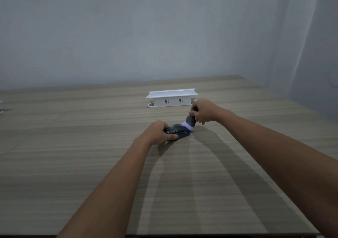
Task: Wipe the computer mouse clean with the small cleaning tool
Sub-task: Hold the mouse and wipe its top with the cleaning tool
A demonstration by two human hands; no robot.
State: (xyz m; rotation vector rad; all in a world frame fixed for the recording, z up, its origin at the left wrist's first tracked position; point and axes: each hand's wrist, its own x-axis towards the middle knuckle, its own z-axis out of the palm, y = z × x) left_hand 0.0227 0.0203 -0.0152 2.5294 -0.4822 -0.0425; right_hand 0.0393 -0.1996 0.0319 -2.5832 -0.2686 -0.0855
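At the far left edge of the wood-grain table a couple of small pale and dark items were cut off by the frame, too little of them showing to tell what they were. Nearer the middle, the left hand reached forward with its fingers curled around the left side of the computer mouse, the thumb lying along the near edge and pinning the mouse down. The mouse, dark grey and glossy, sat flat on the table a little right of centre, just in front of the white pop-up socket box, which stood upright near the back of the table with two outlets facing the person. Against the right end of the mouse rested the small cleaning tool, a dark stubby brush tilted down to the left, its white bristles touching the mouse's upper surface. The right hand gripped the top of this brush, fingers closed tightly about the handle and the wrist bent downward. Both bare forearms stretched in from the bottom of the view, casting long shadows across the table. A plain pale wall rose behind.
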